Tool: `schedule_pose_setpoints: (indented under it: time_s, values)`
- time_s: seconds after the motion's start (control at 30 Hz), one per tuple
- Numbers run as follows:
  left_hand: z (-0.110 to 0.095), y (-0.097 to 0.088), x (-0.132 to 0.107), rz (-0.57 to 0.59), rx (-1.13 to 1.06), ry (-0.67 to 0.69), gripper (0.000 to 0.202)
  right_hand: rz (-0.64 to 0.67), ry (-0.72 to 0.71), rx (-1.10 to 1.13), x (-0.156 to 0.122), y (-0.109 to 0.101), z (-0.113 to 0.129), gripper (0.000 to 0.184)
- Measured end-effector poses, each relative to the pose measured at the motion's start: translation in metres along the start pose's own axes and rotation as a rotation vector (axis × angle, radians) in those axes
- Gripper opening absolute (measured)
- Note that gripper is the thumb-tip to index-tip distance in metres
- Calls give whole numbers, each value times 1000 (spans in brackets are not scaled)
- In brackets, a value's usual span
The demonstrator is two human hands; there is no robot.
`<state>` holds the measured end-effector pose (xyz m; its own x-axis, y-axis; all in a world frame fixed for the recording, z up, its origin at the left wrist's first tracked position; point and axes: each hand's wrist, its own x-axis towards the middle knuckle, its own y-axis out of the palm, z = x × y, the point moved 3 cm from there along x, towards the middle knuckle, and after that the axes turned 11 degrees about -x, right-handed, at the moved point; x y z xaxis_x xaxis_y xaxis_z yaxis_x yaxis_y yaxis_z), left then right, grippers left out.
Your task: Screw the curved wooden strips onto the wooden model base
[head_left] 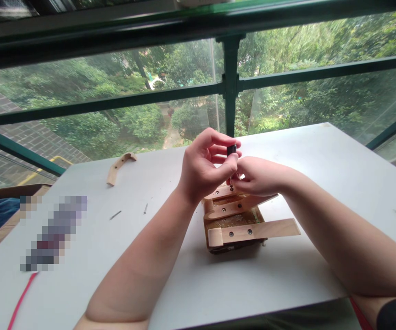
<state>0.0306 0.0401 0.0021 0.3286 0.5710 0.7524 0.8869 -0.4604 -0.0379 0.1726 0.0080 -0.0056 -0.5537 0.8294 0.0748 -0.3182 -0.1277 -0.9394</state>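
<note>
My left hand pinches the black end of what looks like a small screwdriver, held upright between thumb and fingers. Its lower part reaches down towards a screw on the farthest of three light wooden pieces. Close beside that, my right hand has its fingers curled in near the tool's lower end; what they grip is hidden. The wooden pieces lie across a brown, tape-wrapped block. The nearest piece shows two dark screw heads, and the middle piece also has two.
A curved wooden piece with holes lies at the table's far left. Two thin metal bits, perhaps screws, rest left of my forearm. A blurred-out object with a red cord is farther left. Green-framed glass stands beyond.
</note>
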Motion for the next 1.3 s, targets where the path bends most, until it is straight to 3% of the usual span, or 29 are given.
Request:
schedule_pose_setpoints:
  time_s: [0.2,0.6,0.77,0.9,1.3]
  values:
    - [2,-1,1,39,-19,12,31,-47,-45,11,2,-1,0,8]
    - [-4,-4,1,-9,79,-40,21,4,19,-27,0,-2,1,13]
    - [-3,-5,3,9,103,-11,34,-35,-18,-54,3,-1,0,10]
    - [-4,-6,4,-7,127,24,39,-21,-4,-63,3,1,-1,19]
    - [-12,-4,5,18,99,-23,24,-12,-38,-3,1,0,1,6]
